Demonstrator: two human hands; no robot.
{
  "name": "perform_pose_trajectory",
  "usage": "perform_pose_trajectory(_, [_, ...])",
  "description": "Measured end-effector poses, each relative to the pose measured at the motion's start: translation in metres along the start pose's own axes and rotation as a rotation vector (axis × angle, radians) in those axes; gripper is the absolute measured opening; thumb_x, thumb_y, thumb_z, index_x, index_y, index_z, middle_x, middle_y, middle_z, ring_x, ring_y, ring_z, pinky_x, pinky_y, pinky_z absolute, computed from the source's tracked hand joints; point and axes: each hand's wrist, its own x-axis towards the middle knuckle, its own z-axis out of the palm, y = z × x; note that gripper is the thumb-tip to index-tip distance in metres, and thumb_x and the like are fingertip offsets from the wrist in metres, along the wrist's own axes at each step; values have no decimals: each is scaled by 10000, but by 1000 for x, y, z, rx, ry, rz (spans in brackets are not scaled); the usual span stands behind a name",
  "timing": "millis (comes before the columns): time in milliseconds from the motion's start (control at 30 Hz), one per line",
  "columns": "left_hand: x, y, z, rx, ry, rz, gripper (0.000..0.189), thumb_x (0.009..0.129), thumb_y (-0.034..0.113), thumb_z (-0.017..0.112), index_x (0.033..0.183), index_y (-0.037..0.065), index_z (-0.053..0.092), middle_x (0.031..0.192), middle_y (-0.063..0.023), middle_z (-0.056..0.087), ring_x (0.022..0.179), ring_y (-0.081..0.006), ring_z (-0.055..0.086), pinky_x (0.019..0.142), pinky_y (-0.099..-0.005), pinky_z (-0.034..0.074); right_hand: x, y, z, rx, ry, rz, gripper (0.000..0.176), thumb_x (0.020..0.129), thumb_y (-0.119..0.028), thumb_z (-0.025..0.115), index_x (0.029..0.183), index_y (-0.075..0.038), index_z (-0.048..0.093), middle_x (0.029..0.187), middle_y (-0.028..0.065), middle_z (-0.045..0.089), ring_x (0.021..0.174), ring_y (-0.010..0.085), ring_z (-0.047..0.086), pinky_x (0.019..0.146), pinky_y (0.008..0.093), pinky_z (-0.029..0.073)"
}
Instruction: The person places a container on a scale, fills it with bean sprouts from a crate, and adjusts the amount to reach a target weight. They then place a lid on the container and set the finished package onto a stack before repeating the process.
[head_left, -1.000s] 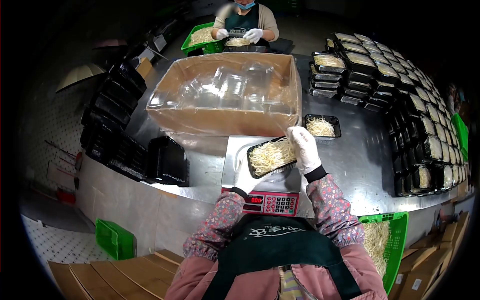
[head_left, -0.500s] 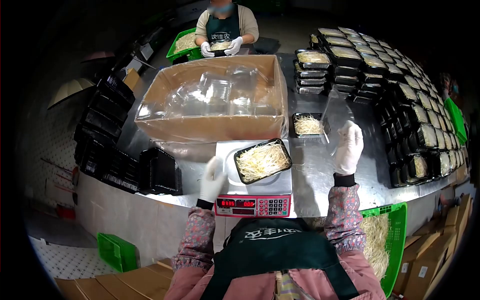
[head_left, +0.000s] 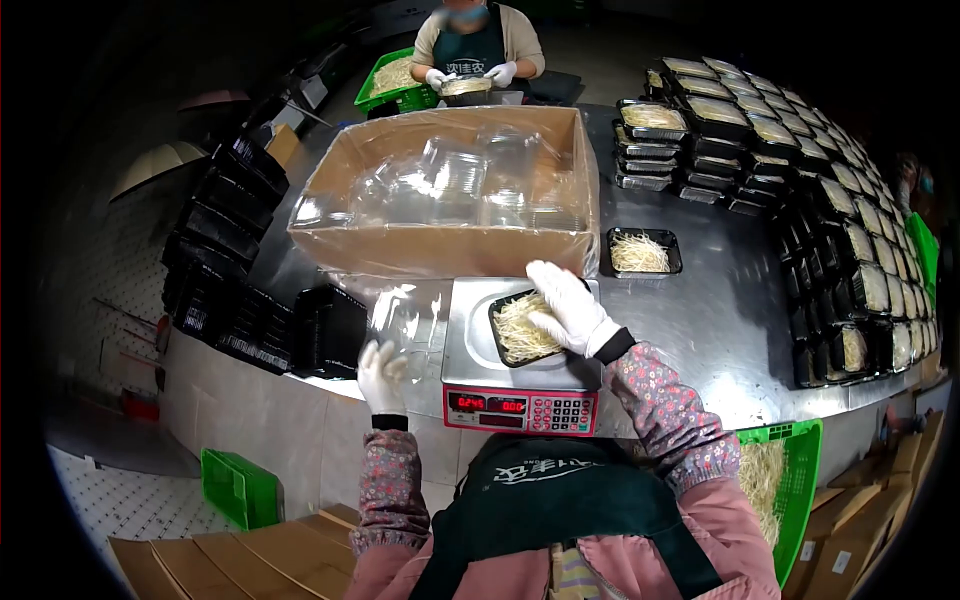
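My right hand (head_left: 572,312), in a white glove, reaches over the right side of a black tray of bean sprouts (head_left: 518,330). Its thumb and fingers are around that side, partly hiding the tray. Beneath the tray is a red-fronted digital scale (head_left: 470,372) with a lit display. To the left of the scale, my gloved left hand (head_left: 382,376) is closed on a clear plastic lid (head_left: 405,312), whose outline is faint and blurred.
A lined carton (head_left: 440,248) of clear lids stands behind the scale. Empty black trays (head_left: 330,332) are at left. One filled tray (head_left: 642,254) sits right of the carton, near tall stacks of packed trays (head_left: 715,115). Across the table, a co-worker (head_left: 475,50) holds a tray.
The clear lid has passed from my right hand to my left, which moved left. My right hand has come down onto the tray on the scale. The view has shifted slightly.
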Motion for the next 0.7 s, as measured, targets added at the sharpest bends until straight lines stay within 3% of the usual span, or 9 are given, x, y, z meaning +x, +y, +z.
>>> perform_pose_trajectory(67, [18, -49, -44, -57, 32, -128, 359, 934, 160, 556, 1268, 44, 494, 1112, -147, 634, 760, -239, 655, 645, -362, 555, -21, 4, 24, -205, -334, 37, 669, 928, -412, 530, 1437, -11, 364, 1450, 209, 411, 1371, 373, 353, 1136, 469, 269])
perform_pose_trajectory(267, [54, -114, -90, -42, 266, -335, 321, 888, 156, 603, 1177, 87, 482, 1111, -148, 599, 909, -331, 651, 686, -435, 556, -32, -13, 35, -271, -259, 94, 598, 934, -390, 509, 1394, -17, 433, 1427, 188, 449, 1355, 346, 379, 1135, 491, 257])
perform_pose_trajectory(333, [63, -118, -90, -38, 350, -277, 392, 875, 117, 621, 1232, 69, 466, 1159, -161, 577, 896, -339, 648, 698, -444, 554, -32, -15, 35, -265, -282, 127, 579, 936, -395, 498, 1380, -26, 452, 1378, 180, 494, 1306, 338, 430, 1121, 490, 275])
perform_pose_trajectory(367, [69, -118, -91, -46, 394, -272, 582, 847, 93, 648, 1363, 33, 385, 1174, -173, 566, 936, -330, 635, 734, -439, 552, -30, -16, 35, -264, -291, 154, 574, 934, -400, 497, 1370, -30, 461, 1357, 176, 509, 1286, 335, 446, 1113, 491, 283])
perform_pose_trajectory(467, [62, -100, -66, 189, 625, -178, 784, 821, 99, 677, 1468, 2, 246, 1251, -204, 529, 1071, -339, 595, 856, -443, 529, -20, -18, 33, -262, -315, 213, 561, 926, -415, 499, 1344, -40, 485, 1304, 166, 541, 1234, 329, 482, 1091, 497, 302])
perform_pose_trajectory(500, [72, -115, -78, 294, 668, -47, 871, 789, 100, 701, 1484, -29, 194, 1316, -231, 489, 1187, -344, 529, 985, -427, 467, -17, -17, 34, -266, -322, 222, 559, 923, -419, 503, 1335, -42, 492, 1293, 165, 545, 1223, 329, 486, 1085, 500, 307])
perform_pose_trajectory(533, [24, -60, -26, 267, 670, -124, 835, 792, 67, 679, 1471, -59, 212, 1405, -257, 405, 1254, -362, 470, 1058, -437, 405, -16, -16, 34, -272, -329, 232, 557, 919, -424, 506, 1327, -44, 499, 1283, 163, 548, 1212, 328, 490, 1078, 502, 312])
perform_pose_trajectory(667, [0, -80, -18, 482, 382, 424, 732, 856, 3, 591, 1481, -38, 211, 1499, -217, 294, 1392, -323, 300, 1157, -425, 255, -25, -4, 39, -231, -311, 176, 599, 926, -452, 497, 1342, -20, 482, 1292, 180, 530, 1223, 346, 469, 1087, 511, 299])
perform_pose_trajectory(700, [-33, -50, 22, 378, 221, 403, 710, 870, 3, 584, 1483, -25, 227, 1502, -197, 297, 1416, -306, 254, 1165, -409, 220, -22, -5, 34, -195, -352, 193, 606, 931, -456, 492, 1347, -16, 478, 1299, 184, 523, 1231, 347, 463, 1090, 514, 295])
